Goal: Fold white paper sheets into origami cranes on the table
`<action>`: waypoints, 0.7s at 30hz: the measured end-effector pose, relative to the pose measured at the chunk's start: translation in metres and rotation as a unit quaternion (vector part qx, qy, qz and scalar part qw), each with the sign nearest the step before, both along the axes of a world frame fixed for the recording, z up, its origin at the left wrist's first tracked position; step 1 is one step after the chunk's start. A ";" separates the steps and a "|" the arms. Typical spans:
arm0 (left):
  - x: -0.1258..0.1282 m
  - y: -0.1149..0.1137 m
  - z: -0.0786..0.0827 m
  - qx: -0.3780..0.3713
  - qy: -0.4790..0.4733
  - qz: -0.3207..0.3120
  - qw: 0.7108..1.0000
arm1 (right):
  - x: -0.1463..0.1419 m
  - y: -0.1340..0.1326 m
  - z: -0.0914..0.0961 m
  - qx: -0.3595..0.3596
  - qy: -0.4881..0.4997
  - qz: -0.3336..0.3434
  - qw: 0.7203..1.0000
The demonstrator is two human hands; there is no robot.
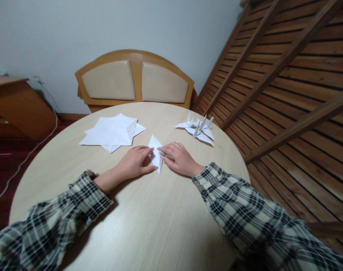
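Note:
A folded white paper piece (155, 150), kite-shaped, lies on the round pale wooden table (149, 218). My left hand (134, 162) rests on the table at its left side, fingers pressed down on the paper's edge. From the right, my right hand (178, 158) presses its fingertips on the same piece. Both hands lie low with fingers together, holding the paper flat. Both sleeves are plaid.
A loose stack of white paper sheets (112, 132) lies at the far left of the table. Several finished white paper cranes (199, 127) stand at the far right. A wooden chair (136, 81) is behind the table, a slatted wooden wall (296, 82) on the right, a cable (21, 162) on the floor.

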State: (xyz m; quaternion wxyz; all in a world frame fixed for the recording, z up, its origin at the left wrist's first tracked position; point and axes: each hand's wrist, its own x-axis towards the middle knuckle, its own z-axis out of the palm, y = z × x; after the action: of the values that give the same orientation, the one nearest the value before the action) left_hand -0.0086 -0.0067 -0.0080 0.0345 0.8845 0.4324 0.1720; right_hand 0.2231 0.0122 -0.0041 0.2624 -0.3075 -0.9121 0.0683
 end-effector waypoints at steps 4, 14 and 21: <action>0.000 0.000 0.001 0.001 0.005 -0.002 1.000 | 0.001 0.002 -0.005 -0.014 -0.010 -0.041 0.999; 0.001 0.000 0.000 0.002 0.007 -0.005 1.000 | 0.001 0.003 -0.012 -0.044 -0.064 -0.027 0.997; -0.001 0.001 -0.002 0.003 -0.005 -0.007 1.000 | 0.000 0.003 -0.006 -0.023 -0.033 -0.066 0.997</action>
State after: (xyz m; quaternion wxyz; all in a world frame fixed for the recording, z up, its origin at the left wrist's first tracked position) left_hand -0.0092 -0.0059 -0.0099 0.0349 0.8867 0.4255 0.1775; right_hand 0.2235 0.0150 -0.0101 0.2286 -0.3748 -0.8963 0.0619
